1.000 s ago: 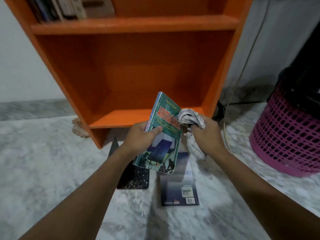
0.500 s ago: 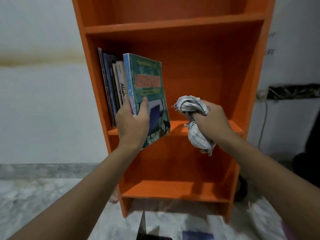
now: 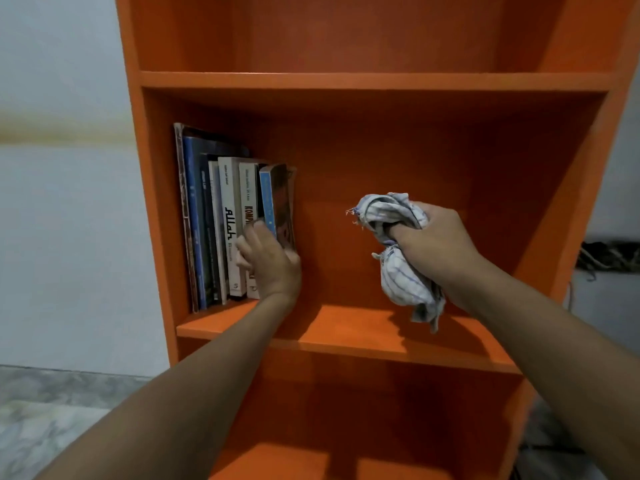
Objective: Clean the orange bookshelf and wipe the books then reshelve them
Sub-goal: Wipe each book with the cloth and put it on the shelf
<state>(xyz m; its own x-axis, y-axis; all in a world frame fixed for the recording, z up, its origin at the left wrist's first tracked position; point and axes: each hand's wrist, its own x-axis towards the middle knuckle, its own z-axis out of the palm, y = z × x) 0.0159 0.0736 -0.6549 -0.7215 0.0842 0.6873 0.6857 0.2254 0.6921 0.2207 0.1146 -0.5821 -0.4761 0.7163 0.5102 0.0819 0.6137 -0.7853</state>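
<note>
The orange bookshelf fills the view. On its middle shelf, at the left, several books stand upright. The green-covered book with a blue spine is the rightmost of the row, and my left hand grips its lower part, fingers on the spine and thumb side against the cover. To the right, in front of the same shelf, my right hand grips a bunched white checked cloth, whose end hangs down just above the shelf board.
The right half of the middle shelf holds nothing. A white wall lies left of the bookshelf. Marble floor shows at the lower left, and dark cables at the right edge.
My left hand carried the green book up from the floor and stood it on the middle shelf at the end of the row. My right hand kept hold of the cloth.
</note>
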